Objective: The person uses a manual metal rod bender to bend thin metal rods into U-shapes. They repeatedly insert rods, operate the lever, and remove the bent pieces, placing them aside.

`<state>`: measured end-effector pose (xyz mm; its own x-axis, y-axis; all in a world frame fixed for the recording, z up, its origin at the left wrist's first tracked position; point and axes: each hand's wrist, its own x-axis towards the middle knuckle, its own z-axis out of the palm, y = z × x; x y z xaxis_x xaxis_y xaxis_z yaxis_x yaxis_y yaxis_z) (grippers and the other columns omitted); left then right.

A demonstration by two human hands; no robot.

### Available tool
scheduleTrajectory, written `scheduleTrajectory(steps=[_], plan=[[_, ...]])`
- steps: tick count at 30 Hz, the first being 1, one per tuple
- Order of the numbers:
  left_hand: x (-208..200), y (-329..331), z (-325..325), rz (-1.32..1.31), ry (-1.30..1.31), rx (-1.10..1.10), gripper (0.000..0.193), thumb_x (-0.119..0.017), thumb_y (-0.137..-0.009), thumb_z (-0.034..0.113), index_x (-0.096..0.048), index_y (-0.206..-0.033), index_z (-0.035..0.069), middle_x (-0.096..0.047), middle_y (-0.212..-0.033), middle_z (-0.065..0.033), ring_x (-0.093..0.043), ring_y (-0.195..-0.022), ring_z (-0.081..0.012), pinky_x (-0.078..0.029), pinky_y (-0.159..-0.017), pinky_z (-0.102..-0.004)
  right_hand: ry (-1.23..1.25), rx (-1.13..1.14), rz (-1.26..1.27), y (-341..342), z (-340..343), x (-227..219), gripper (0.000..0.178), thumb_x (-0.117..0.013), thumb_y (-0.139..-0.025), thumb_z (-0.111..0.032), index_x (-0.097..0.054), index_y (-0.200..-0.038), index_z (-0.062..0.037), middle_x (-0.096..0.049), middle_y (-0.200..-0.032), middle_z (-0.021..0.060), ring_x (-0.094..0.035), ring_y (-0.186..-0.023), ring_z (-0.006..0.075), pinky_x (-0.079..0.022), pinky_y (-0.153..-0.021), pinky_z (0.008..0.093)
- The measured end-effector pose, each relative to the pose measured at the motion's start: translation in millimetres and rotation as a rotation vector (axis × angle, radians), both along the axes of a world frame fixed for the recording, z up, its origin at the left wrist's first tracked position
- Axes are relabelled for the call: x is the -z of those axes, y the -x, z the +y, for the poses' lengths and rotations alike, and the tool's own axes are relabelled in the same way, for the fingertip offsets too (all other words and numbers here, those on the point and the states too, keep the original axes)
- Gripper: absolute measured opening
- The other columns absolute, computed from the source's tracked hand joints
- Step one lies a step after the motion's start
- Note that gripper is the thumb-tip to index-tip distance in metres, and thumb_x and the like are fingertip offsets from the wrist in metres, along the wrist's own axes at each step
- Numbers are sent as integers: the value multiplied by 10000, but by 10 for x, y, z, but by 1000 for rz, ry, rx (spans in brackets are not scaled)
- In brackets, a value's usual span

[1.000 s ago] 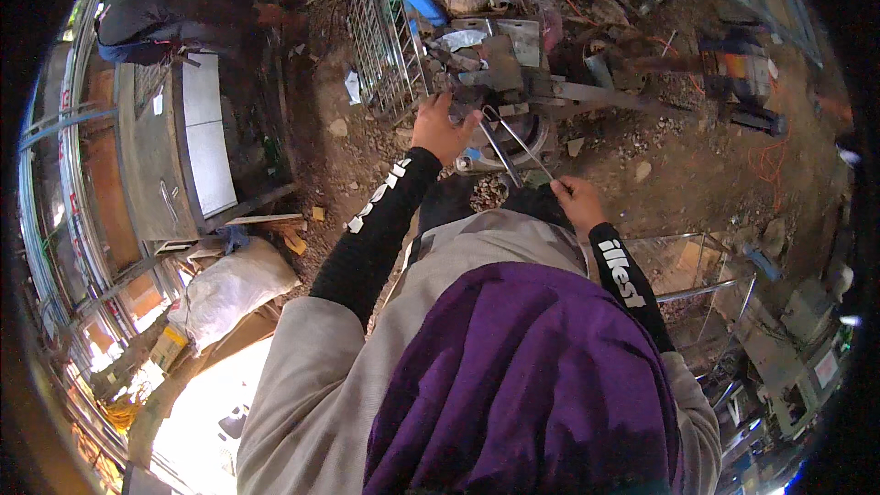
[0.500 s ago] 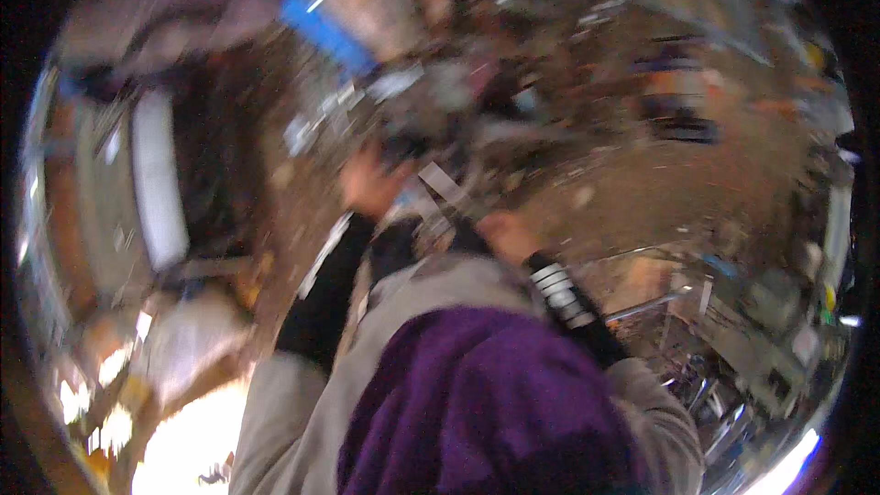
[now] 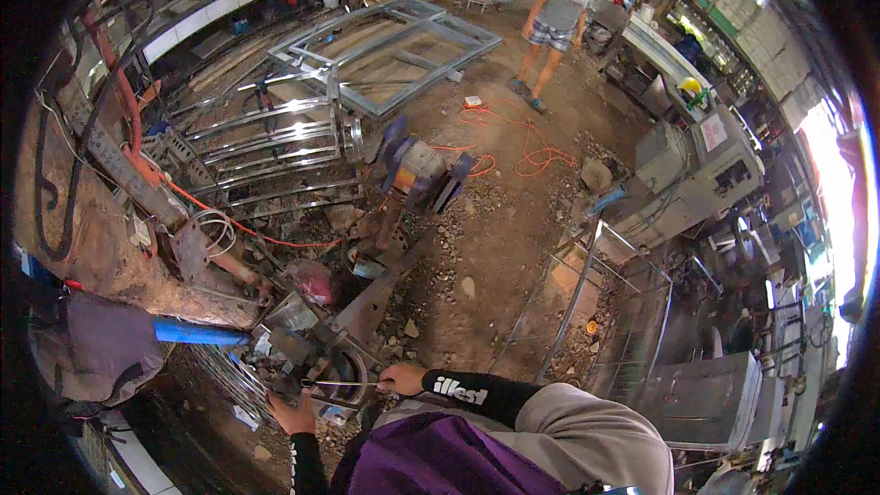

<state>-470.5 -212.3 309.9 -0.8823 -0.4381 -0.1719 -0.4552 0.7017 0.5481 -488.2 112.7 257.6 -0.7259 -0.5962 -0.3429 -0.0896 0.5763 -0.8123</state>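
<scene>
My right hand [image 3: 403,379] is closed on one end of a thin, pale metal bar [image 3: 348,383]. The bar runs level to the left, and its far end is close to the fingertips of my left hand [image 3: 293,412]. The left thumb and forefinger are spread apart beside a dark metal block [image 3: 289,346]; its other fingers are partly hidden. A round metal rim [image 3: 359,363] lies just beyond the bar, among small scraps and stones.
A pedestal bench grinder [image 3: 417,168] stands ahead. Behind it lie welded metal frames [image 3: 394,55]. Orange cord [image 3: 536,151] trails over the dirt floor [image 3: 486,247]. A person [image 3: 559,14] stands far off. To the right are a wire-sided frame [image 3: 605,293] and a grey machine [image 3: 697,174].
The view has swung round from a blurred one. My hands have shifted lower and to the left in the picture, with the right forearm now stretched across.
</scene>
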Motion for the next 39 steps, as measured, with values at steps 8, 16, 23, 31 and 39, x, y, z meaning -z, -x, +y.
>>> scheduleTrajectory(steps=[8, 16, 23, 31, 39], plan=[[297, 15, 335, -138, 235, -10, 1242, -792, -685, 637, -223, -1519, -87, -303, -1521, -318, -312, -1409, -457, -302, -1148, -546, -8, 43, 41, 14, 46, -95, 385, -543, -1009, -372, -666, -1125, -27, -672, -1002, 182, -634, -918, 373, -500, -794, 484], [406, 2, -122, -178, 455, 265, 1165, -775, -756, 563, -194, -1523, -94, -319, -1510, -311, -369, -1369, -462, -337, -1126, -556, -33, 112, 33, 19, -142, 298, 360, -636, -904, -406, -746, -972, -70, -710, -891, 174, -666, -806, 344, -519, -731, 483], [-110, 75, -102, -406, 354, 448, 1168, -788, -769, 428, -86, -1540, -97, -188, -1577, -329, -218, -1467, -447, -263, -1197, -502, -135, 163, -61, 3, -6, -207, 330, -554, -970, -301, -722, -931, -19, -672, -780, 178, -608, -669, 350, -505, -666, 512], [-28, 106, -251, -357, 262, 499, 1183, -838, -730, 274, -60, -1560, -53, -165, -1585, -325, -181, -1480, -456, -253, -1201, -514, -81, 273, 8, -89, -5, -60, 279, -584, -942, -275, -733, -1026, -54, -698, -908, 170, -641, -784, 340, -521, -700, 500], [304, 132, -797, -200, 27, 632, 1179, -852, -707, 194, -79, -1567, -36, -181, -1592, -305, -211, -1476, -439, -253, -1203, -483, -113, 220, -147, -53, 51, -273, 366, -586, -994, -368, -702, -869, -43, -652, -760, 156, -605, -689, 341, -493, -654, 487]])
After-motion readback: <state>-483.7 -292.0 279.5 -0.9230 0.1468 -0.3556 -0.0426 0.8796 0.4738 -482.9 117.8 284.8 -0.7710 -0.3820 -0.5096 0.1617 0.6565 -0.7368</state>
